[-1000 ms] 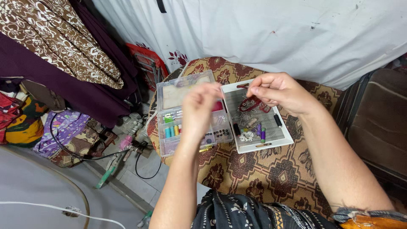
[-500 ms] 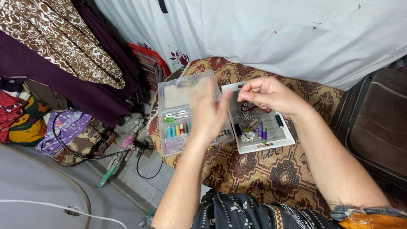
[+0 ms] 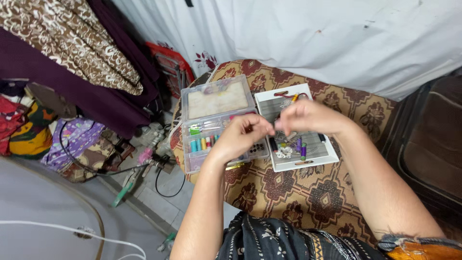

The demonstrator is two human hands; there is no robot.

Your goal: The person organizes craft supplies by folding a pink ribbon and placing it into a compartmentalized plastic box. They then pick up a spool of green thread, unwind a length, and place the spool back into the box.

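Note:
My left hand (image 3: 240,136) and my right hand (image 3: 310,117) meet fingertip to fingertip, both pinched shut, just above the gap between two containers. Anything between the fingertips is too small to make out. Under my left hand lies a clear plastic organiser box (image 3: 216,98) with a row of coloured thread spools (image 3: 202,143) and dark buttons. Under my right hand sits a white tray (image 3: 315,158) holding a purple spool (image 3: 303,150), white flower-shaped pieces (image 3: 285,152) and other small sewing bits, partly hidden by the hand.
Both containers rest on a brown patterned cushion (image 3: 308,197). A white cloth (image 3: 337,38) hangs behind it. Piled fabrics (image 3: 72,43) lie at the left, black cables (image 3: 163,185) on the floor below, and a dark seat (image 3: 433,144) at the right.
My left hand swung from over the organiser toward the right hand. The right hand came down and left from the tray's far end, and the fingertips now meet.

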